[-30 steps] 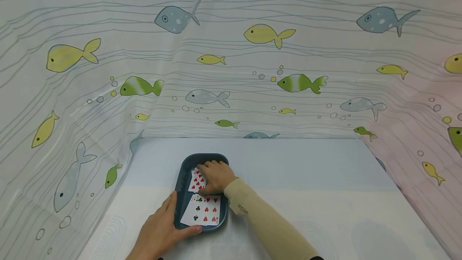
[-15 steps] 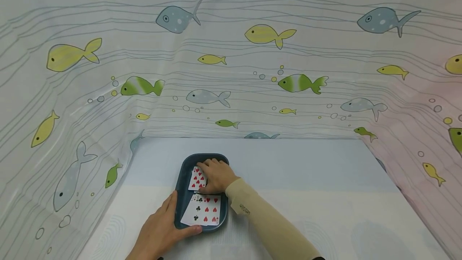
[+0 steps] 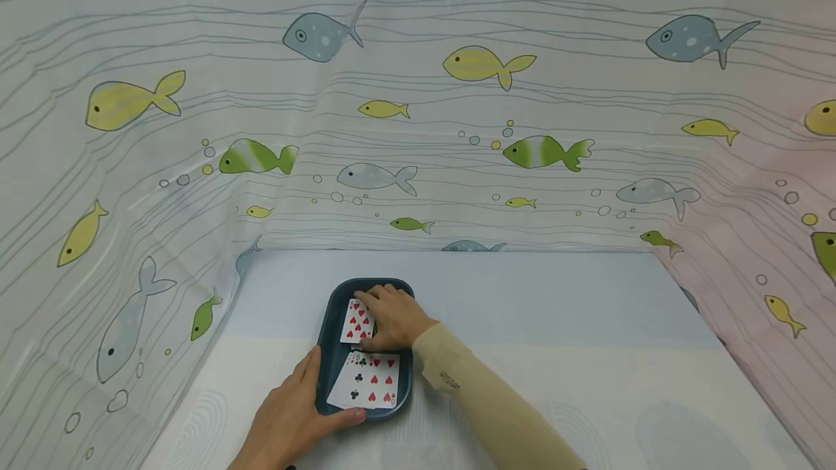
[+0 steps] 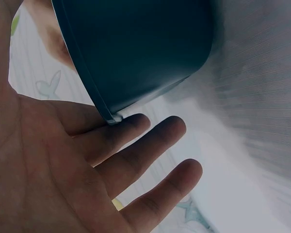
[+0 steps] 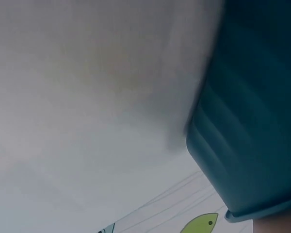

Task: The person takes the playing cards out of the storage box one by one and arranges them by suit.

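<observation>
A sheet (image 3: 52,165) with fish on it hangs on the left. Next comes the left hand (image 3: 287,405), with its fingers straight and spread wide. They touch the left side of the blue tray (image 3: 332,354), and the thumb lies over the near edge. The tray sits on the white table (image 3: 555,390). In it, the back cards (image 3: 356,323) show red hearts, and the front cards (image 3: 366,383) show black clubs and red hearts, a bit fanned out. The right hand (image 3: 392,319) is in the tray, bent round the back cards, a finger at the far end and the thumb at the near end. I cannot tell if they are lifted. A tan sleeve (image 3: 490,397) covers the right arm
</observation>
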Tool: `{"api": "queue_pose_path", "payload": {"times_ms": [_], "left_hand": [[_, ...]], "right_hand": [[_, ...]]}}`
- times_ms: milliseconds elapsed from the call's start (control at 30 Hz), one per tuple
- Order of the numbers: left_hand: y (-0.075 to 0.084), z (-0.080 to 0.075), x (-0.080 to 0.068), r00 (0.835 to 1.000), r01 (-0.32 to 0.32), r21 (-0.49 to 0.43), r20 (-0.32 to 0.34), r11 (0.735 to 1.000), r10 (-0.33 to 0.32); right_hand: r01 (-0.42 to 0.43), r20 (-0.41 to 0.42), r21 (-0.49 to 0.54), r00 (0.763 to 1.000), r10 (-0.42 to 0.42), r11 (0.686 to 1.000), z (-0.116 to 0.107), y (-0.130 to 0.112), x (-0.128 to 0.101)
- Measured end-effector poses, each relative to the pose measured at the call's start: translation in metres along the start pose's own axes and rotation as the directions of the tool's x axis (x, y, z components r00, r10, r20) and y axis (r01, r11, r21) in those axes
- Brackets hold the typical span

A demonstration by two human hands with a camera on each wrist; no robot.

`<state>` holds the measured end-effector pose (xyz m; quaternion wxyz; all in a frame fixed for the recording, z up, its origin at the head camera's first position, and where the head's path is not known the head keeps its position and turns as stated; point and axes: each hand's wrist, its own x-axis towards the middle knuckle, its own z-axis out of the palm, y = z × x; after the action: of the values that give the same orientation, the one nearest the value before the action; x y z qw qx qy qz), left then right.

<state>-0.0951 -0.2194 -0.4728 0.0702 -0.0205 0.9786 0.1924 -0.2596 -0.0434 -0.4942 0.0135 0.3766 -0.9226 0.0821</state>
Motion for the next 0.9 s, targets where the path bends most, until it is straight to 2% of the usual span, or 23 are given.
{"api": "queue_pose_path", "payload": {"times_ms": [300,600,900], "left_hand": [[0.001,0.001,0.000,1.000,0.005,0.000,0.002,1.000,-0.005],[0.002,0.002,0.000,1.000,0.006,-0.003,-0.011,1.000,-0.006],[0.003,0.002,0.001,1.000,0.008,0.005,-0.015,1.000,-0.008]], "right_hand": [[-0.018,-0.013,0.020,1.000,0.019,1.000,-0.014,0.005,-0.005],[0.049,-0.150,0.062,0.988,-0.040,0.997,-0.035,0.015,-0.017],[0.068,-0.215,0.068,0.975,-0.052,0.995,-0.058,0.027,-0.030]]}}
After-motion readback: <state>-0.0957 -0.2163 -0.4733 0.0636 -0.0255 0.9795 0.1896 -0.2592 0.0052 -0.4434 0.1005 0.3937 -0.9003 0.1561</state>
